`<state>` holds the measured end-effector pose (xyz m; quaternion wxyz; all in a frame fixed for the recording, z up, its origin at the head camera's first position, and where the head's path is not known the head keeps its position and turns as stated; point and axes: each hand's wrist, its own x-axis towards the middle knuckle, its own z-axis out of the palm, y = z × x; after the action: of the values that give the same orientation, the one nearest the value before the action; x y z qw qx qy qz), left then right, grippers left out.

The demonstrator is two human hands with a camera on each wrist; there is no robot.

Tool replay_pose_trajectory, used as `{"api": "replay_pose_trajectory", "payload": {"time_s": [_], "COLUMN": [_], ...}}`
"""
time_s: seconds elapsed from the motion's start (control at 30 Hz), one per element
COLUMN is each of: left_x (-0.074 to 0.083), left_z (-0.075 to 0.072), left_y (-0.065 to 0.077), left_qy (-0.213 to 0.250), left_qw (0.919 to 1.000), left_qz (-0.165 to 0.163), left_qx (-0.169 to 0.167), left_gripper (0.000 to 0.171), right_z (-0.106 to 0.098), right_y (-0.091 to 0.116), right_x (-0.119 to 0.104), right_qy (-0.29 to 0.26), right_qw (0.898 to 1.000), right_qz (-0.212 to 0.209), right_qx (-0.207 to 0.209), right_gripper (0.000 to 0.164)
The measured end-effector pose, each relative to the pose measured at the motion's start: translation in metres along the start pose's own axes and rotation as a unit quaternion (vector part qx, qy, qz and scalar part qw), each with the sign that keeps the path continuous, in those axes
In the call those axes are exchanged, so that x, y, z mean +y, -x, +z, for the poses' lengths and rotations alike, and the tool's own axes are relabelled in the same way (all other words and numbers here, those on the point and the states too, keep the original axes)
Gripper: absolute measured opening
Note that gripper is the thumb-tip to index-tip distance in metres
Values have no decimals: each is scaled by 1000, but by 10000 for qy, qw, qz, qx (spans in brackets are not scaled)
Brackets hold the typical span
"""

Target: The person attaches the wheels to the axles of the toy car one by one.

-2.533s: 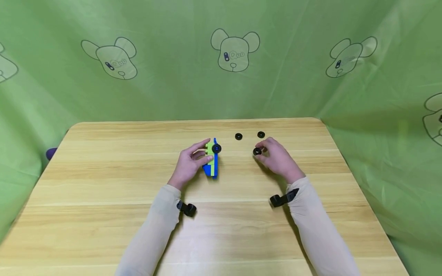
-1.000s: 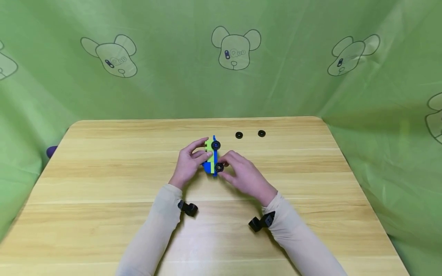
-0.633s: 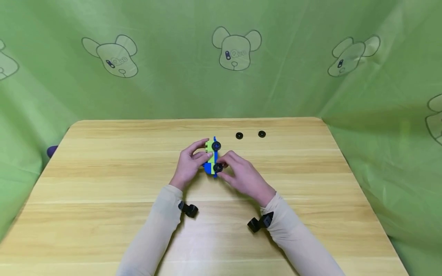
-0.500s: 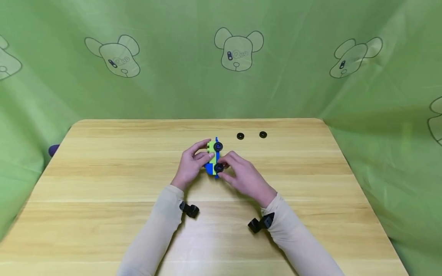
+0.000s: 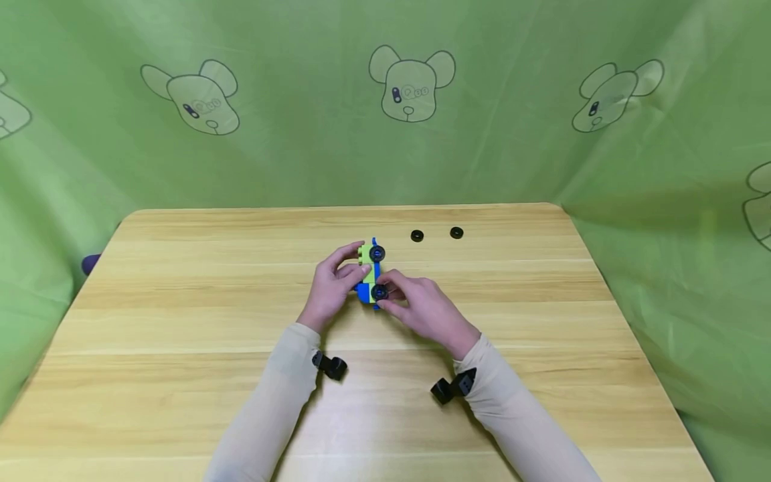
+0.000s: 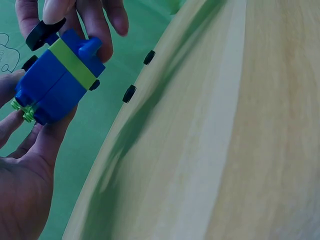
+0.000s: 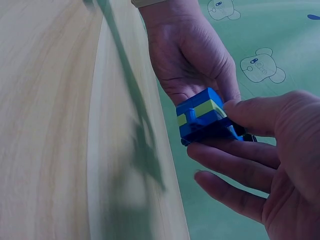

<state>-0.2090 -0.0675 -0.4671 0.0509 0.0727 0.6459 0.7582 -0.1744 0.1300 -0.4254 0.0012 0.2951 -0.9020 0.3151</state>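
My left hand grips a blue and lime-green brick toy car, held above the table with one side turned up. A black tire sits on the wheel at the car's far end. At the near end, my right hand pinches a second black tire against the car's side; blue shows through its middle. In the left wrist view this tire stands at the end of a blue hub under the right fingertips. The right wrist view shows the car between both hands, its wheels mostly hidden.
Two loose black tires, a left one and a right one, lie near the far edge of the wooden table. A green curtain hangs behind and at both sides. Something purple shows beyond the left edge.
My right hand has carried a tire from the right over to the car's near end and brought it onto the hub; blue now shows in its middle. The left hand has stayed nearly still.
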Motion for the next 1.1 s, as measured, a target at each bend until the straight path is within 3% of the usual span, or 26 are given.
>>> {"api": "replay_pose_trajectory", "payload": {"time_s": [0.2, 0.43, 0.57, 0.83, 1.1], "left_x": [-3, -6, -4, 2, 1], "left_z": [0, 2, 2, 3, 3], "left_y": [0, 1, 3, 7, 8], "left_qy": [-136, 29, 155, 265, 354], "left_qw": [9998, 9995, 9998, 9971, 9968], "left_qz": [8, 3, -60, -193, -145], "left_qx": [174, 323, 84, -683, -701], "left_gripper": [56, 54, 54, 86, 87], "right_z": [2, 4, 4, 7, 7], "right_y": [0, -1, -1, -2, -2], "right_x": [2, 3, 3, 4, 10], "right_qy": [-342, -662, -675, -646, -1075], "right_qw": [9994, 9977, 9976, 9975, 9934], "right_qz": [62, 131, 126, 96, 295], "right_qx": [-18, 37, 127, 273, 277], "right_gripper": [34, 33, 33, 33, 25]}}
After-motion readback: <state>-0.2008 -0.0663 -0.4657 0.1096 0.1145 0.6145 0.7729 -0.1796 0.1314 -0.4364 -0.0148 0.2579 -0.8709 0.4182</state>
